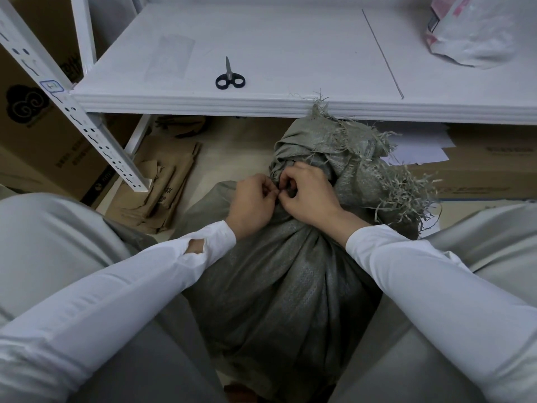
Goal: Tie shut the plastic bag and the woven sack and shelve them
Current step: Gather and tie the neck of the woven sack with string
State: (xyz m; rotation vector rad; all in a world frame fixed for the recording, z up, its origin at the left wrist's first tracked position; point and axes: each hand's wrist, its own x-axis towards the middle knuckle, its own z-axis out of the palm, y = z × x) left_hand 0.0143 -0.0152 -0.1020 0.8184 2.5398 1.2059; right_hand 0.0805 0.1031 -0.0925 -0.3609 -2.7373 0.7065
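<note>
1. Storage corner. A white shelf (276, 48) runs across ahead, with cardboard boxes (37, 132) at left and flattened brown paper bags (162, 187) on the floor under it.
2. Scissors (229, 75) lie on the shelf board, blades together, well apart from both hands.
3. The woven sack (290, 271) stands on the floor between the person's knees, just in front of the shelf edge. Its neck is gathered tight. The frayed mouth (363, 158) flops away to the right, its strands reaching the shelf lip.
4. The left hand (254, 203) and right hand (308, 196) meet at the neck. Fingers of both are curled, and their tips pinch at one spot on the gather.
5. Judgement: the sack tie is under way, with the neck cinched and the knot being worked. The sack is not yet on the shelf.
6. The plastic bag (470, 33) sits on the shelf at top right, so its half looks done or nearly so.
7. Hard to make out:
   - Whether the fingers hold a cord or the sack's own fabric cannot be told.
   - The plastic bag is cut off by the frame edge and its mouth is unseen, so whether it is tied is unknown.
   - The sack's base is hidden behind the legs.
</note>
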